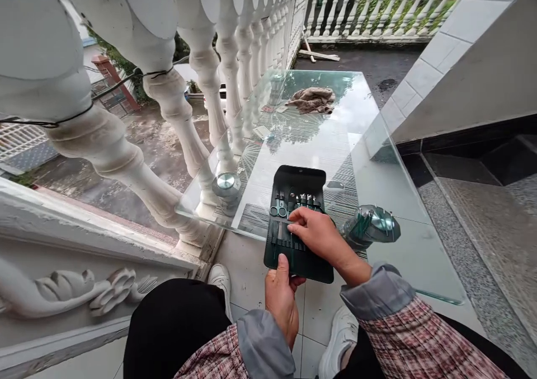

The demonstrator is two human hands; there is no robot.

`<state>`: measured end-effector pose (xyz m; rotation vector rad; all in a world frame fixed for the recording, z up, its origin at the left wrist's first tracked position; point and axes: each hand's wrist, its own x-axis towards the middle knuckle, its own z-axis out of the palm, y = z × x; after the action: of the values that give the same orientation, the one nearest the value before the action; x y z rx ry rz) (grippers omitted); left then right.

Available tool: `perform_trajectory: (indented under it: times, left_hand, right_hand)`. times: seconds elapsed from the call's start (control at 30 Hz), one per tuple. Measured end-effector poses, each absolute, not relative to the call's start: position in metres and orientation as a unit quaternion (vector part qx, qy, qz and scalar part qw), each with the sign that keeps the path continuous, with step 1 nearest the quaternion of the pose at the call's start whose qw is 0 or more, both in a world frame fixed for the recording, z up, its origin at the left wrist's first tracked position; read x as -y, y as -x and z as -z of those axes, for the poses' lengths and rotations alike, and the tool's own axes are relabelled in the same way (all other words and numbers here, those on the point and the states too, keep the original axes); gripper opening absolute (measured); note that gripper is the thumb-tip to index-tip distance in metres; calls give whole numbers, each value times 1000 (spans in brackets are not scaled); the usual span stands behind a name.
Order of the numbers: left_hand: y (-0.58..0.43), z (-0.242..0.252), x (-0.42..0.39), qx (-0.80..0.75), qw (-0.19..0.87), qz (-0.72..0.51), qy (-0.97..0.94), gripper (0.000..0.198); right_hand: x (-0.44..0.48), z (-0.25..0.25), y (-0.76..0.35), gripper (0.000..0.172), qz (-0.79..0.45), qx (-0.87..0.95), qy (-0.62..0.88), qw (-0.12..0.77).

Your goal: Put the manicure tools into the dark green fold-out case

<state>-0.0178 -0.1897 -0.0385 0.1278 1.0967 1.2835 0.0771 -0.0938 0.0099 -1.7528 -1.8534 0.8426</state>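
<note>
A dark manicure set case (299, 172) lies unfolded above the near edge of the glass table. My left hand (282, 295) grips its lower edge, thumb on top. Over the middle of the case, my right hand (316, 233) has thumb and forefinger pinched at a slim manicure tool (292, 240), whose tip end is in or near the lower row of loops; the fingers hide its upper part. Small scissors (278, 209) and several nail clippers (306, 200) sit in the upper part of the case. To the right, several slim green tools (373, 222) lie on the glass.
A glass table (369, 172) with a striped lower shelf stretches ahead. On its far part lies a crumpled brown cloth (312, 100). A round metal table fitting (226, 182) shows at the left corner. White balusters (163, 99) run along the left, stone steps (486, 222) on the right.
</note>
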Motion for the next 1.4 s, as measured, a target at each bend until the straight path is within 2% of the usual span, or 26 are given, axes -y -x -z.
perform_trajectory:
  times: [0.13, 0.33, 0.57, 0.7, 0.9, 0.97, 1.07, 1.23, 1.3, 1.4]
  left_hand:
    - [17, 34, 188, -484, 665, -567, -58, 46]
    - [16, 30, 188, -480, 678, -553, -66, 42]
    - [19, 31, 189, -505, 677, -532, -60, 32]
    - [17, 29, 189, -510, 675, -530, -51, 30]
    - [16, 29, 189, -514, 677, -525, -52, 32]
    - [15, 30, 189, -509, 679, -527, -53, 30]
    - [14, 31, 190, -504, 678, -533, -50, 32]
    - [16, 34, 192, -513, 670, -533, -53, 47]
    - [20, 36, 192, -505, 665, -546, -66, 53]
    - [25, 39, 190, -494, 646, -578, -69, 56]
  right_hand:
    - [89, -10, -73, 12, -358, 625, 645, 257]
    - [80, -18, -82, 17, -435, 521, 631, 376]
    - [73, -41, -163, 30, -348, 443, 662, 495]
    - [71, -18, -204, 23, -294, 471, 742, 376]
    - [74, 1, -211, 17, -211, 483, 783, 331]
    - [80, -2, -203, 14, -169, 531, 777, 291]
    - [90, -2, -192, 9, -124, 635, 740, 185]
    - [100, 5, -193, 12, -86, 691, 714, 78]
    - [102, 1, -191, 14, -60, 693, 713, 87]
    - [108, -10, -169, 16, -50, 702, 682, 199]
